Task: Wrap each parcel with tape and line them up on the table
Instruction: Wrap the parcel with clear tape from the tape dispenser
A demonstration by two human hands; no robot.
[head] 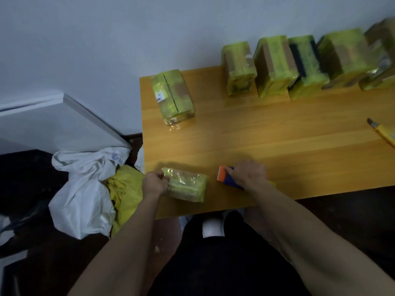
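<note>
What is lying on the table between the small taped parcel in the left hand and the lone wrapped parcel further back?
Nothing: in the head view, only bare wooden table separates the small yellow-taped parcel from the lone yellow-wrapped parcel.

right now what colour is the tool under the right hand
Orange and blue tape dispenser, best in the head view.

Parcels along table's far edge.

No text could be read anywhere: the one label in view, a small white sticker with dark barcode-like marks, sat on the top of the yellow-taped parcel lying alone near the table's far left corner, its print too blurred to make out.
</note>
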